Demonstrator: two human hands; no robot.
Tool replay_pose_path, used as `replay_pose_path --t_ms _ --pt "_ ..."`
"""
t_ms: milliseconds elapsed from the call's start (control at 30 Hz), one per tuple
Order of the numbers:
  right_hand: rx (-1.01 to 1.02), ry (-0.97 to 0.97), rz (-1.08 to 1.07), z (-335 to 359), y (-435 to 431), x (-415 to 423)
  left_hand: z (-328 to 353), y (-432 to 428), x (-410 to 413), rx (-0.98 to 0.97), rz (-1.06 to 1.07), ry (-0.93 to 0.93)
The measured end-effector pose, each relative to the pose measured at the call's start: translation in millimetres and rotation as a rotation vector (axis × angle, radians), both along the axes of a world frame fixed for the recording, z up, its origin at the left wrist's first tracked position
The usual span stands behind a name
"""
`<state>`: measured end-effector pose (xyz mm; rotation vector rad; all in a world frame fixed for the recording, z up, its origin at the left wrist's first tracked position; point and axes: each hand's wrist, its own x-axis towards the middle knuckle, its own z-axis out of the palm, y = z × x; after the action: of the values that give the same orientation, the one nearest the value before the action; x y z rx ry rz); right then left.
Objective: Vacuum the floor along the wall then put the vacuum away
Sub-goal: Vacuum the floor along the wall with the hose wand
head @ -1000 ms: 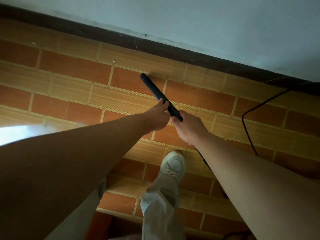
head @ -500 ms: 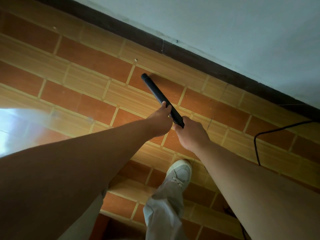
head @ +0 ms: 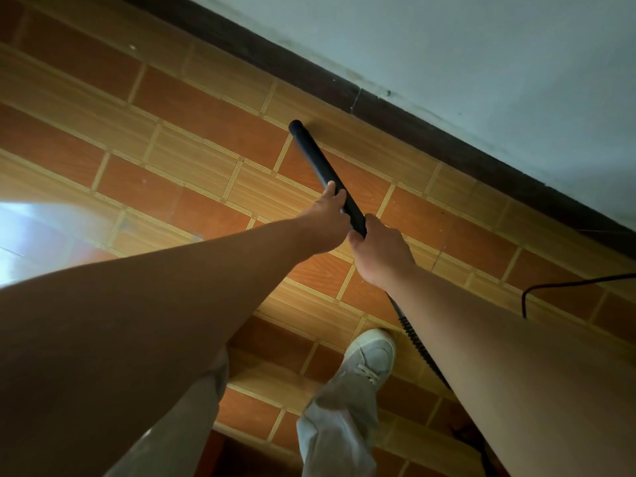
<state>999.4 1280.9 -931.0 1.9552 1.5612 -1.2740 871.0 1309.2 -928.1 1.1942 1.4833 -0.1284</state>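
Slanting up-left toward skirting [head: 413,123], vacuum tube [head: 316,160], clasped by left hand [head: 325,223] and right hand [head: 382,256], tip seemingly grounded.

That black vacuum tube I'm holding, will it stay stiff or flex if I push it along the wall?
Probably stiff: the tube runs straight past the left hand to its tip. The hose behind the right hand is ribbed, so it likely flexes and drags.

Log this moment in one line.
phase: vacuuming | left hand: grips wand | right hand: grips wand | tip: near baseboard
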Motion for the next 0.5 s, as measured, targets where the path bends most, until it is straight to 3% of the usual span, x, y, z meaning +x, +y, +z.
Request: replay_pose_path --t_ms 500 --pt "-0.027 -0.043 -0.163 5.8 -6.4 43.8 0.3 6.7 50.1 -0.028 -0.087 -0.037"
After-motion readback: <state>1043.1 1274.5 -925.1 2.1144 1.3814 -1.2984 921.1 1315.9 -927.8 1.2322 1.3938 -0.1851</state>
